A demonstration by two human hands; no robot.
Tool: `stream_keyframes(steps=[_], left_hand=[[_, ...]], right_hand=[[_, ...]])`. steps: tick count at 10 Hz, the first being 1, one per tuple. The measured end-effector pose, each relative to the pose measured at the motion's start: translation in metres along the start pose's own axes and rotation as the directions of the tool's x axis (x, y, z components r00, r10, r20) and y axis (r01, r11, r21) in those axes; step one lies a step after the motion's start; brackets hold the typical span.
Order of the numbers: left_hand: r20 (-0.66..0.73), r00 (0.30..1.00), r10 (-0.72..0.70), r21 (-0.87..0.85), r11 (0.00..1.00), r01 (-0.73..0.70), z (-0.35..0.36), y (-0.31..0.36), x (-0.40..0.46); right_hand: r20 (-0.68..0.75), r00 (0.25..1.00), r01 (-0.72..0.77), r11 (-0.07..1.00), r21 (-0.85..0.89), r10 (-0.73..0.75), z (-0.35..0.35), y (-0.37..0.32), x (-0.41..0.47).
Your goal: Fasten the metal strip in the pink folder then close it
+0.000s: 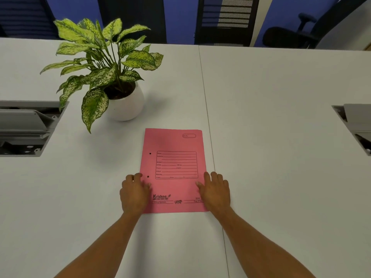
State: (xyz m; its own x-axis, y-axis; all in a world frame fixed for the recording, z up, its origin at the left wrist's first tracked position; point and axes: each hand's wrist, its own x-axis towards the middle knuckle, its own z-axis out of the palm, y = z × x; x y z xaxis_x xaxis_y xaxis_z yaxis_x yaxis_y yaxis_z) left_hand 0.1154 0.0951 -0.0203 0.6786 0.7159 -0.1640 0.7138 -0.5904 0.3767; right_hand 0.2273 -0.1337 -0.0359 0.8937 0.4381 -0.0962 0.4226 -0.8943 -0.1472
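Observation:
The pink folder (173, 169) lies flat and closed on the white table, front cover up, with a printed form box and two punched holes along its left edge. My left hand (135, 192) rests palm down on the folder's lower left edge, fingers slightly spread. On the lower right edge sits my right hand (215, 190), also palm down with fingers apart. Neither hand grips anything. The metal strip is hidden from view.
A potted plant (112, 77) in a white round pot stands just beyond the folder's top left corner. Open grey cable boxes are sunk into the table (281, 137) at the left (24, 129) and right (355, 127). Office chairs stand behind the far edge.

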Motion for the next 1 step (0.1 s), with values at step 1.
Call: stream_keyframes(steps=[1], left_hand=[[0.009, 0.995, 0.095, -0.006, 0.995, -0.095, 0.0043, 0.0067, -0.0163]], right_hand=[[0.04, 0.999, -0.038, 0.998, 0.054, 0.036, -0.001, 0.0092, -0.0166]])
